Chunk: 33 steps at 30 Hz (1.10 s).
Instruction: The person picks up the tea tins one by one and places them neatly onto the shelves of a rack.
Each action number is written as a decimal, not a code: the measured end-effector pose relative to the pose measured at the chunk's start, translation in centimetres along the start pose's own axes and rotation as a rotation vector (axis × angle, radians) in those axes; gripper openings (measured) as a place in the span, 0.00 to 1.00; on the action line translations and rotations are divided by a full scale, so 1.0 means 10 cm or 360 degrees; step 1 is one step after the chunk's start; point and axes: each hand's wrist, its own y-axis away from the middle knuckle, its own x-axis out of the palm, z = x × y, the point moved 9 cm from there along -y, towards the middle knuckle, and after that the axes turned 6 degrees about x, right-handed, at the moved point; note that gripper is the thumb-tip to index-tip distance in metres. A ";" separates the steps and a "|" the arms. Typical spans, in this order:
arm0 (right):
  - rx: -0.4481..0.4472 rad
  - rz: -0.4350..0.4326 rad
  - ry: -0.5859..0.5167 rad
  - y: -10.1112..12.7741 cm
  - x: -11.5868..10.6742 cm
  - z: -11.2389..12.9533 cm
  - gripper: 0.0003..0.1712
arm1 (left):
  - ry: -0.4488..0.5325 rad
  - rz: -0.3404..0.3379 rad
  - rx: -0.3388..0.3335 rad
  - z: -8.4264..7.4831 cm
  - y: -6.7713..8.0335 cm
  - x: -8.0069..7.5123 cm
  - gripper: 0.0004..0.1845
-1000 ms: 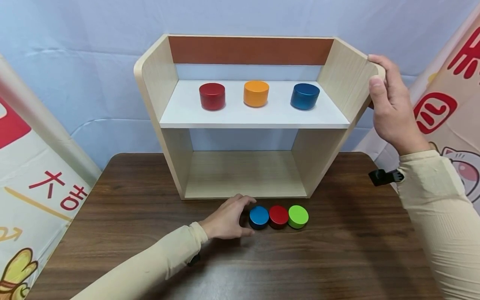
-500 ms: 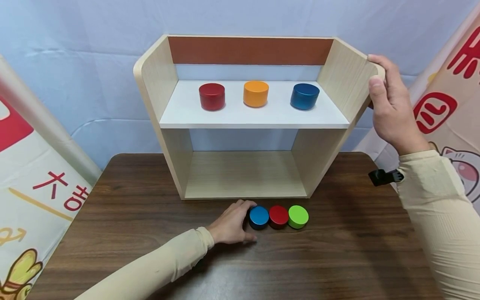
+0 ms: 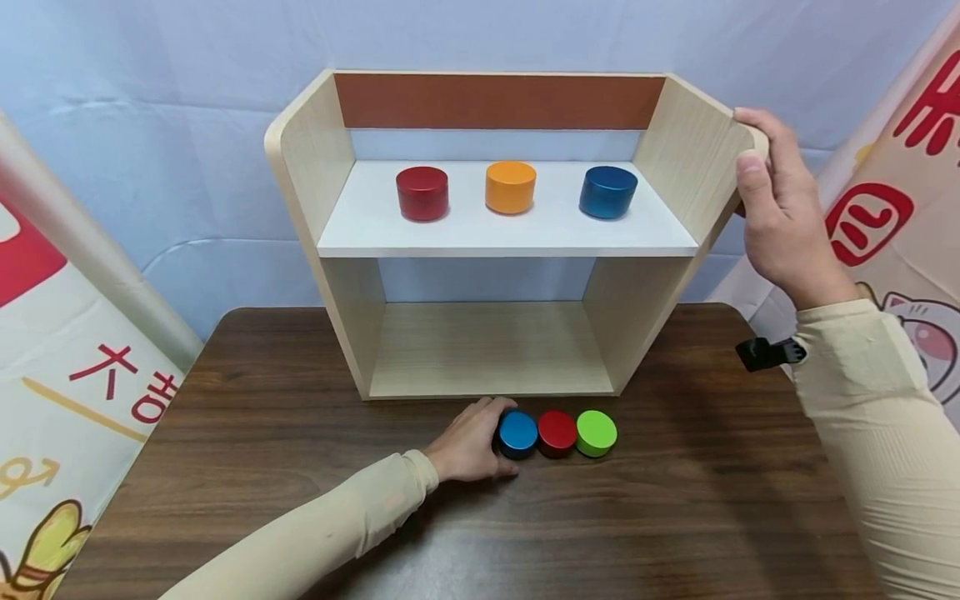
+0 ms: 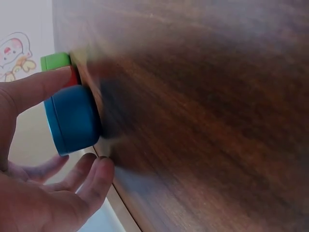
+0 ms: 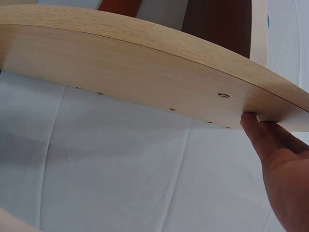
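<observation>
On the table, a blue round lidded tin or block [image 3: 517, 435] heads a row with a red one [image 3: 557, 433] and a green one [image 3: 596, 433]. My left hand [image 3: 471, 442] reaches round the blue cylinder [image 4: 75, 120] from the left. In the left wrist view its thumb [image 4: 41, 88] lies on one side and its curved fingers [image 4: 89, 181] on the other, with small gaps visible. At the upper right, my right hand [image 3: 783, 212] grips the side panel's front corner on the wooden shelf [image 3: 693, 154]. In the right wrist view, fingertips press the panel's outer face [image 5: 145, 72].
Red [image 3: 422, 194], orange [image 3: 510, 187] and dark blue [image 3: 607, 192] cylinders stand spaced along the white upper board [image 3: 465, 237]. The lower wooden board [image 3: 487, 350] lies just behind the row. A brown table [image 3: 600, 533] carries everything; printed banners hang at both sides.
My left hand has moved right, bringing thumb and fingers to either side of the blue cylinder. The right hand and the cylinders have stayed in place.
</observation>
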 end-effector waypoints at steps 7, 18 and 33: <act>0.0001 0.0005 -0.0004 0.00 0.01 0.00 0.28 | 0.0005 0.0001 -0.0004 -0.01 -0.06 0.01 0.42; -0.0001 -0.0001 -0.0016 -0.01 0.01 -0.01 0.28 | 0.0041 -0.0044 0.0013 -0.04 -0.10 0.02 0.37; -0.0019 -0.0003 -0.0033 -0.02 0.00 -0.01 0.28 | 0.0061 -0.0058 0.0006 -0.03 -0.11 0.02 0.32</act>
